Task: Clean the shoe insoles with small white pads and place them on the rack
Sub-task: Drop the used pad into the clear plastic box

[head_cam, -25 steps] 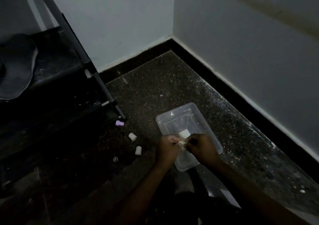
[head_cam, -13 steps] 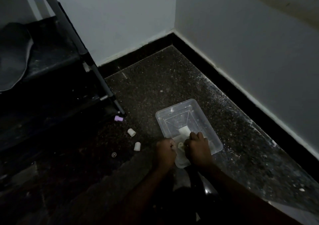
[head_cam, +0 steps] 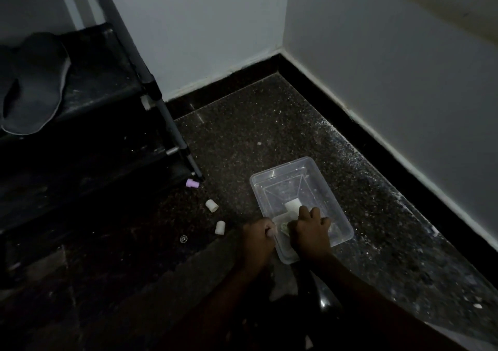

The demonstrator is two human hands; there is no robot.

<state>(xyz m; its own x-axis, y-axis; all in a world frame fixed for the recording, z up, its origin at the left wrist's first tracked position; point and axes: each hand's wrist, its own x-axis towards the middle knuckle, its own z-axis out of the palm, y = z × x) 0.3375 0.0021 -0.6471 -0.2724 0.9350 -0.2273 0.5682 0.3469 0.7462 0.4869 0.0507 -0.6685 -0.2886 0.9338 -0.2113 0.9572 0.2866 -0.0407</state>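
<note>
A clear plastic tub point(head_cam: 318, 178) sits on the dark speckled floor. A small white pad point(head_cam: 292, 204) lies inside it. My right hand point(head_cam: 310, 232) reaches down into the tub's near end, fingers curled over a pale, crumpled pad point(head_cam: 283, 227). My left hand point(head_cam: 258, 233) is a fist at the tub's left rim, and a pale bit shows at its thumb. Two dark grey insoles point(head_cam: 35, 86) lie on the upper shelf of the black rack point(head_cam: 159, 102) at the left.
Two small white caps point(head_cam: 211, 205) point(head_cam: 220, 227), a purple cap point(head_cam: 192, 183) and a small metal ring point(head_cam: 184, 238) lie on the floor between the rack's leg and the tub. White walls with black skirting meet in the corner behind.
Both hands have dropped from just above the tub into its near end. The pale pad they pinched between them is now down in the tub, and the view has tilted slightly.
</note>
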